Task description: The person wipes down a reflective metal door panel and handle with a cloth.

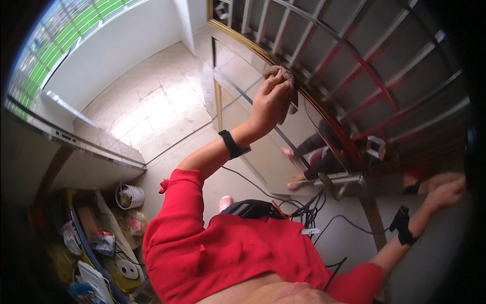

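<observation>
My left hand grips a brown cloth and holds it against the gold-coloured trim of a metal door. Below that trim is a shiny, mirror-like door panel, which reflects the floor and my legs. Above it runs a grille of metal bars. At the far right, my right hand is raised close to the door's surface, its fingers bent. The dark rim of the view hides its fingertips, so whether it grips anything is unclear.
A metal lever handle sticks out from the door. Black cables hang by my waist and trail across the tiled floor. To the left stand a white bucket and boxes with bagged items, below a sliding door frame.
</observation>
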The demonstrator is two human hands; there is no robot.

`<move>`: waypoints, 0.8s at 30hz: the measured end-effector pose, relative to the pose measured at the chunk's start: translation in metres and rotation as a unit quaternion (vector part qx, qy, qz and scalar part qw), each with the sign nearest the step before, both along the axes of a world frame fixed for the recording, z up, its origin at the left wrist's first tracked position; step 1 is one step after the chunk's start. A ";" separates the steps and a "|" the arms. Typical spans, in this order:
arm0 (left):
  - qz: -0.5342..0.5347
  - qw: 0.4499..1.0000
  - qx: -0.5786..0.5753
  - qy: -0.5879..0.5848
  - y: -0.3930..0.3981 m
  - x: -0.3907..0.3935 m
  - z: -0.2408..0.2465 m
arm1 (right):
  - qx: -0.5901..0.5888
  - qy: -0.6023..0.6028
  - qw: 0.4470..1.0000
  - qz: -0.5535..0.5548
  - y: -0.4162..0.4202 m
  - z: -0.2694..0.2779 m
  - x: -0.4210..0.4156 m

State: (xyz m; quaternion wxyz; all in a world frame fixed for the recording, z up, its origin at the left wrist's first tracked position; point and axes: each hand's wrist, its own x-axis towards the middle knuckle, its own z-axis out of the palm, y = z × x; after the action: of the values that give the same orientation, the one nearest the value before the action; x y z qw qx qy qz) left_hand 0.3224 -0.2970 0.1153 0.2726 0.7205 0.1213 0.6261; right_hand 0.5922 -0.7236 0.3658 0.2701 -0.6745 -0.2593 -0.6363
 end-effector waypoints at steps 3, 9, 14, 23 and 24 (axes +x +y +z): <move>0.038 0.991 0.113 0.066 -0.031 -0.004 0.010 | 0.051 0.058 0.996 0.036 0.019 -0.010 -0.016; -0.125 0.921 0.328 0.171 -0.082 0.013 0.007 | 0.102 0.106 0.987 0.066 0.040 -0.028 -0.017; -0.224 0.867 0.421 0.145 -0.117 0.048 -0.001 | 0.090 0.097 0.988 0.084 0.051 -0.041 -0.015; -0.250 0.830 0.467 0.176 -0.144 0.081 0.009 | 0.109 0.096 0.978 0.151 0.077 -0.044 -0.024; -0.255 0.830 0.465 0.172 -0.141 0.084 0.006 | 0.108 0.090 0.978 0.157 0.074 -0.044 -0.018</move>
State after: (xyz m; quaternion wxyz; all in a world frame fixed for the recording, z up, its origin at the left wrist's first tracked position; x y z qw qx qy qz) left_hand 0.4068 -0.4379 0.1211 0.0296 0.8637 -0.3269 0.3825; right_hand 0.5741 -0.6499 0.3213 0.4601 -0.6468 -0.2661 -0.5469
